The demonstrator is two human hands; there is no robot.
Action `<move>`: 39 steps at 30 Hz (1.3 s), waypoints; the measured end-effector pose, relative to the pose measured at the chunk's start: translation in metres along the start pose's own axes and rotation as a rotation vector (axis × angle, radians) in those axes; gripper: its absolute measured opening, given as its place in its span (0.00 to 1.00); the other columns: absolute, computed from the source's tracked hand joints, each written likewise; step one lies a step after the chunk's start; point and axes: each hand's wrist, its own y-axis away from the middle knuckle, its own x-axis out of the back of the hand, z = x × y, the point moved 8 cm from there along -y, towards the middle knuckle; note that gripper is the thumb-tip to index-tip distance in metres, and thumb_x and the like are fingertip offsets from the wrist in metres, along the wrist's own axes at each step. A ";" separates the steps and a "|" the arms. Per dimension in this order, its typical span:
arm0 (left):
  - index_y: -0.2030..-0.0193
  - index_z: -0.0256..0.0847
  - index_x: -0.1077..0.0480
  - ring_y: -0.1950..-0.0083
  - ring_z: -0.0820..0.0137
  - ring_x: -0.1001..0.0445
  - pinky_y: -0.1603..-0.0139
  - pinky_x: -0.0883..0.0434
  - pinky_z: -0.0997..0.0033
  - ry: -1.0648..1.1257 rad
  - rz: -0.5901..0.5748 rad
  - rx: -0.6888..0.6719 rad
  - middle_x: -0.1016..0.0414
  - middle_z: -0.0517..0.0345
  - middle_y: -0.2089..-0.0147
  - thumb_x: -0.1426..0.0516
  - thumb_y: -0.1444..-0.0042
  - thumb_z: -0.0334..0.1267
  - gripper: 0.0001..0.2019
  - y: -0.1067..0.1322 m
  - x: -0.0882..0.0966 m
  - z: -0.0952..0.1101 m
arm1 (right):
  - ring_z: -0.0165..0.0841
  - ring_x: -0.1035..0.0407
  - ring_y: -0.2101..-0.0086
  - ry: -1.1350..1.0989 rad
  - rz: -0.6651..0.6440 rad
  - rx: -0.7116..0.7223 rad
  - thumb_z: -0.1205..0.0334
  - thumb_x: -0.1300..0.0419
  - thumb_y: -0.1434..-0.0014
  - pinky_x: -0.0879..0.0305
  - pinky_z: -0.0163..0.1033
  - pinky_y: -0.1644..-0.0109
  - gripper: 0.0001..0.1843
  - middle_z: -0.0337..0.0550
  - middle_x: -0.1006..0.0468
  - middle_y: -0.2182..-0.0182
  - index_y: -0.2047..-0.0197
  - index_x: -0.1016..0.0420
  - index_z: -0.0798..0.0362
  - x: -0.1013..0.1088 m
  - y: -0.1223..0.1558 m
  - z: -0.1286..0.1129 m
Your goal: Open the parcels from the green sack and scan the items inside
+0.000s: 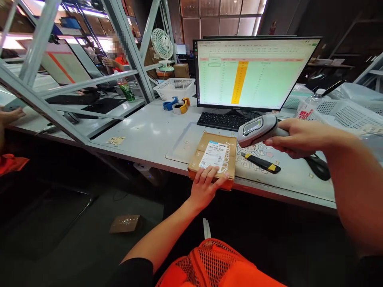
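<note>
A flat cardboard parcel (215, 153) with a white shipping label (213, 156) lies at the desk's front edge. My left hand (206, 186) grips its near edge, fingers curled over the top beside the label. My right hand (296, 137) is wrapped round a grey barcode scanner (257, 129), which hovers just right of and above the parcel, its head pointing left and down toward the label.
A monitor (251, 73) showing a spreadsheet and a black keyboard (223, 120) stand behind the parcel. A yellow-black utility knife (261, 162) and a mouse (318, 167) lie to the right. Tape rolls (179, 105), white baskets (175, 87) and a fan (161, 46) stand behind. Another person (118, 59) sits far left.
</note>
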 end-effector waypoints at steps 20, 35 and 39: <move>0.19 0.45 0.58 0.21 0.46 0.39 0.21 0.39 0.45 1.077 -0.111 0.870 0.43 0.36 0.21 0.26 0.52 0.60 0.64 0.011 -0.055 -0.231 | 0.58 0.24 0.45 0.559 0.300 -0.259 0.36 0.50 0.27 0.28 0.55 0.47 0.37 0.68 0.20 0.43 0.35 0.28 0.62 -0.073 -0.059 0.169; 0.24 0.43 0.47 0.26 0.47 0.32 0.24 0.33 0.44 1.044 -0.144 0.913 0.34 0.39 0.27 0.25 0.52 0.58 0.56 0.023 -0.067 -0.242 | 0.51 0.26 0.44 0.564 0.148 -0.104 0.58 0.43 0.30 0.35 0.49 0.39 0.20 0.65 0.18 0.46 0.44 0.20 0.62 -0.093 -0.210 0.075; 0.21 0.44 0.52 0.23 0.47 0.36 0.21 0.39 0.44 1.033 -0.122 0.912 0.38 0.38 0.24 0.25 0.52 0.56 0.60 0.024 -0.065 -0.243 | 0.53 0.28 0.40 0.590 0.185 -0.123 0.55 0.47 0.27 0.37 0.52 0.36 0.23 0.69 0.21 0.43 0.39 0.25 0.63 -0.094 -0.211 0.079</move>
